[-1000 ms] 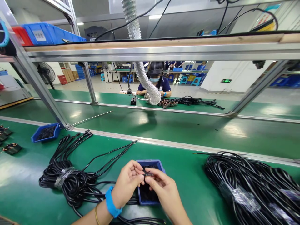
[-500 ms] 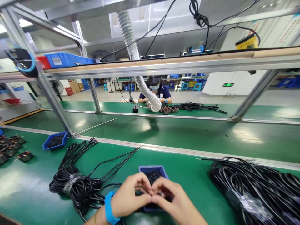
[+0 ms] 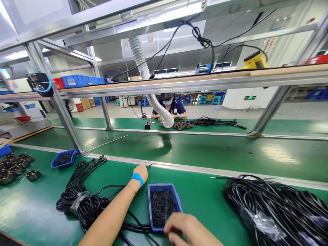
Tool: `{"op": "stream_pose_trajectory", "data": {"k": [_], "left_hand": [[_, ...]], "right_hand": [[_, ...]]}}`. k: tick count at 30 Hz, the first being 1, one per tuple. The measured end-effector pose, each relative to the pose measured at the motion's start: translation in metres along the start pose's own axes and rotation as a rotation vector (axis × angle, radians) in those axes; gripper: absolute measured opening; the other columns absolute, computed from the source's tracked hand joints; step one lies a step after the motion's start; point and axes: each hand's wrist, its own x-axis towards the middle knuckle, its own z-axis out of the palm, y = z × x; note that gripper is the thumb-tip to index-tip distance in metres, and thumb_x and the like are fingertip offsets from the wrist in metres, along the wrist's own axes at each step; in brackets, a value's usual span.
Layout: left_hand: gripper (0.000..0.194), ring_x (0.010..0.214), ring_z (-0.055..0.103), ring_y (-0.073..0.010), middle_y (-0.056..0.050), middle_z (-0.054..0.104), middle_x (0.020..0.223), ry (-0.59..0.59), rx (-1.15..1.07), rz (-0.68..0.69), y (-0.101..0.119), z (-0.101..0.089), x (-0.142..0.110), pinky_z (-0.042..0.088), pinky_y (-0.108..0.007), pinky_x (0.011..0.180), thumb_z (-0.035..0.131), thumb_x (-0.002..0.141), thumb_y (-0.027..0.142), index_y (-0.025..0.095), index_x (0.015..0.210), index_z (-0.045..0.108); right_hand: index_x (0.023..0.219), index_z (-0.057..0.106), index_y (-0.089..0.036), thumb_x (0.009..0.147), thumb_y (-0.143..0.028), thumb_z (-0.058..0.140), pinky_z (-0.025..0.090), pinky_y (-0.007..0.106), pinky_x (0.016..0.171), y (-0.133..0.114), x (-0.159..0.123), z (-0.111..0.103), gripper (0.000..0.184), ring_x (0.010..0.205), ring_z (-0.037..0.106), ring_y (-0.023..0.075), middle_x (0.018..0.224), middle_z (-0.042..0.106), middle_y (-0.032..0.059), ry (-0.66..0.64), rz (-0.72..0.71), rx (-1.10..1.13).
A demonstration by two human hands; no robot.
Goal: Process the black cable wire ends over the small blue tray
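Observation:
My left hand (image 3: 140, 173), with a blue band at the wrist, is closed over the ends of black cables (image 3: 149, 166) by the metal rail; its fingers are mostly hidden. These run from a tied bundle of black cable (image 3: 83, 201) on the left. My right hand (image 3: 191, 227) is curled at the near right corner of a blue bin (image 3: 149, 205), slightly blurred. Its thumb and index finger are close together, and whatever may be between them cannot be made out. Many short black tube-like pieces (image 3: 162, 205) fill the bin.
A large black cable coil (image 3: 276, 205) lies on the right. Copper-wound parts (image 3: 15, 167) and a second blue bin (image 3: 63, 159) are on the left. Metal posts (image 3: 69, 126) hold a shelf (image 3: 164, 83). A person (image 3: 176, 107) sits across the bench.
My hands have parted from their fingertip contact over the bin. My left hand has reached forward to the cable ends; my right has moved slightly back, uncovering the bin. The view has tilted up.

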Motion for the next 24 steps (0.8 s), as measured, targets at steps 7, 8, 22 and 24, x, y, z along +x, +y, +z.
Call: {"op": "stream_pose_trajectory", "data": {"k": [7,8,22,24], "left_hand": [[0.018,0.06,0.052,-0.0133,0.003,0.053,0.069,-0.195,-0.215,0.216,0.024,-0.063,-0.02,0.043,-0.028,0.064,0.041,0.1,0.027,0.016,0.104,0.055],[0.02,0.055,0.05,-0.0117,0.005,0.051,0.067,-0.257,-0.255,0.278,0.029,-0.074,-0.031,0.041,-0.026,0.06,0.043,0.1,0.031,0.017,0.105,0.056],[0.059,0.037,0.031,-0.0024,0.007,0.049,0.047,-0.713,-1.095,0.073,0.02,-0.024,-0.116,0.019,-0.02,0.04,0.079,0.068,0.067,0.014,0.086,0.061],[0.062,0.034,0.025,-0.0027,0.01,0.04,0.041,-0.659,-1.06,0.039,0.021,-0.024,-0.115,0.014,-0.02,0.037,0.073,0.069,0.074,0.015,0.082,0.058]], "right_hand": [[0.127,0.068,-0.014,0.078,-0.017,0.077,0.057,0.051,0.092,0.012,0.054,0.014,0.05,0.109,0.066,0.0361,0.11,0.075,0.0142,0.178,0.238,-0.594],[0.124,0.07,-0.012,0.074,-0.019,0.082,0.057,0.05,0.091,0.016,0.06,0.021,0.052,0.108,0.066,0.0367,0.106,0.075,0.0156,0.171,0.228,-0.613],[0.092,0.075,-0.022,0.092,-0.014,0.059,0.054,0.029,0.08,0.031,0.06,0.045,0.018,0.091,0.069,0.02,0.097,0.075,0.0034,0.198,0.232,-0.488],[0.09,0.074,-0.023,0.093,-0.017,0.059,0.055,0.032,0.077,0.031,0.055,0.04,0.016,0.087,0.068,0.0212,0.093,0.073,0.003,0.218,0.233,-0.481]]}}
